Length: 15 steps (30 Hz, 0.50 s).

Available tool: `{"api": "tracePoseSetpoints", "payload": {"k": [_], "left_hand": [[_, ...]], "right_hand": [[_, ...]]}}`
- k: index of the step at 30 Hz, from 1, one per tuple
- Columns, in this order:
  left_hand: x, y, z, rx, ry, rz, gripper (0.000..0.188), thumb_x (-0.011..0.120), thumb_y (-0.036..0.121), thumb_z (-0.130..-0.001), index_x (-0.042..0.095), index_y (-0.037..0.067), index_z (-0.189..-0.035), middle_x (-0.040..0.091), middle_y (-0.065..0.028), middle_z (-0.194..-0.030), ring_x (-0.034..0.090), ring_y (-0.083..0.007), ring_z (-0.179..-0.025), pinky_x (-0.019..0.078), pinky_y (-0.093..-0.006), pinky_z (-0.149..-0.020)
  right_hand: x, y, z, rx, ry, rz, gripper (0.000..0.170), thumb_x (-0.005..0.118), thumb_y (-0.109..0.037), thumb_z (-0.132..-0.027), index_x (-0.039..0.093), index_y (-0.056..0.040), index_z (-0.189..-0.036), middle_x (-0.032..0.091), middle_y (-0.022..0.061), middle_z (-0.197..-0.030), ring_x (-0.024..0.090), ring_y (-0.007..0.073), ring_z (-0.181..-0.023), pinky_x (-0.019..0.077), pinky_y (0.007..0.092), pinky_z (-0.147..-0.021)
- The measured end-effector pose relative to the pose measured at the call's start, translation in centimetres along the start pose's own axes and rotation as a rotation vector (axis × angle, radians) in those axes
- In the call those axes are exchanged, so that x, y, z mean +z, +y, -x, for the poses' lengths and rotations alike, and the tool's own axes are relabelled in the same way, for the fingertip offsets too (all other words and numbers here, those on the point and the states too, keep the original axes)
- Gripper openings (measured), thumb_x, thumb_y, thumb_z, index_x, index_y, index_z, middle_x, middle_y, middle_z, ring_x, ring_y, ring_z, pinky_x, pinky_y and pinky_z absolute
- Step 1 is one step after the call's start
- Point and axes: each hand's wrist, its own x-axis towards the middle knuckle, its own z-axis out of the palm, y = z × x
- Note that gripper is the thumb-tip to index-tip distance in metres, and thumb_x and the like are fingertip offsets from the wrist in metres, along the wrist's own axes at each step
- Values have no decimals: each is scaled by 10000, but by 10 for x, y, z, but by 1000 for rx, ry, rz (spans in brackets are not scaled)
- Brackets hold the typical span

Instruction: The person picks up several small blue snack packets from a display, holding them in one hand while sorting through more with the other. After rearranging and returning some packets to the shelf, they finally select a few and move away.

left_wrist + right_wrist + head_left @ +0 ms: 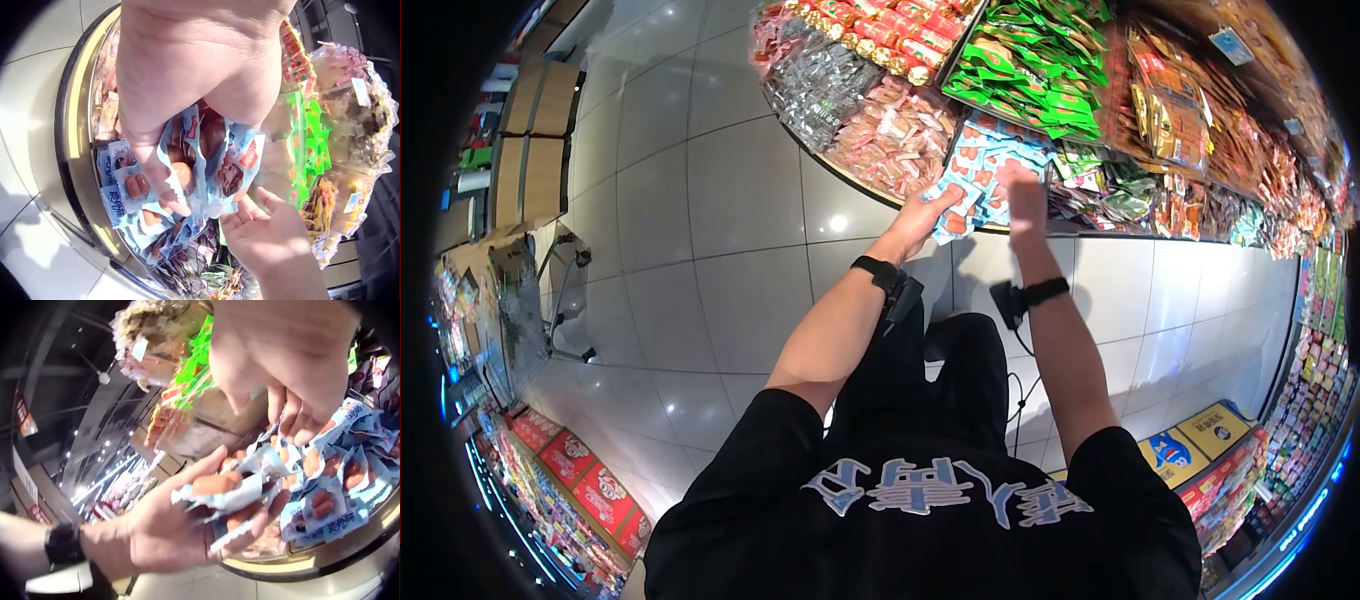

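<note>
My left hand grips a bunch of blue snack packets with brown sausage-like pieces; in the left wrist view the held packets stand between thumb and fingers. The right wrist view has them lying across the left palm and fingers. Beside them, my right hand is over the blue pile, blurred in the head view. Its palm shows bare in the left wrist view, fingers loosely bent. More blue packets lie in the compartment below; the right fingertips are near them, contact unclear.
Around the blue pile are pink packets, green bags, red rolls and dark packets. A clear divider stands beside the pile. The display's curved rim borders the tiled floor.
</note>
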Motion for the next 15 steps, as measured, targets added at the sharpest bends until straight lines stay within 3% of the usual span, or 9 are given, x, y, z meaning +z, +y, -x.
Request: {"api": "tracePoseSetpoints", "payload": {"k": [2, 4, 9, 12, 13, 15], "left_hand": [[1, -8, 0, -55, 17, -52, 253, 647, 265, -936, 607, 53, -1069, 674, -45, -944, 651, -117, -789, 545, -276, -672], [6, -16, 3, -116, 20, -100, 254, 659, 260, -929, 613, 48, -1061, 670, -44, -947, 645, -113, -788, 540, -271, -666], [17, -36, 18, -288, 5, -130, 275, 678, 241, -915, 626, 24, -1075, 662, -62, -941, 590, -99, -708, 510, -253, -589], [22, -46, 27, -345, -49, -8, 279, 665, 142, -908, 597, 4, -1141, 679, -109, -980, 595, -117, -702, 519, -273, -591], [20, -49, 29, -357, -75, 5, 302, 661, 118, -903, 586, -1, -1169, 683, -123, -984, 619, -133, -721, 539, -286, -615], [16, -52, 34, -372, -98, 13, 381, 643, 48, -888, 535, -17, -1247, 681, -165, -1040, 662, -180, -811, 564, -309, -688]], "right_hand": [[8, 8, 52, -260, -54, 292, 239, 684, -185, -888, 673, -12, -1052, 653, 50, -798, 629, 120, -773, 487, 238, -706], [3, 19, 67, -60, -179, 161, 266, 705, -203, -885, 670, 9, -1043, 664, 47, -797, 603, 97, -724, 487, 242, -694], [-24, 20, 101, 175, -167, 32, 165, 676, -108, -899, 665, 25, -996, 668, 41, -846, 615, 97, -763, 487, 236, -697], [-35, 26, 115, 241, -113, -146, 175, 659, -114, -913, 655, 27, -1016, 668, 51, -903, 619, 98, -786, 488, 245, -708], [-43, 38, 115, 162, -100, -117, 205, 643, -134, -925, 637, 19, -1061, 662, 51, -923, 624, 103, -772, 484, 252, -684], [-52, 46, 112, 258, 64, -153, 224, 639, -152, -929, 626, 12, -1082, 659, 46, -910, 624, 107, -751, 477, 254, -660]]}}
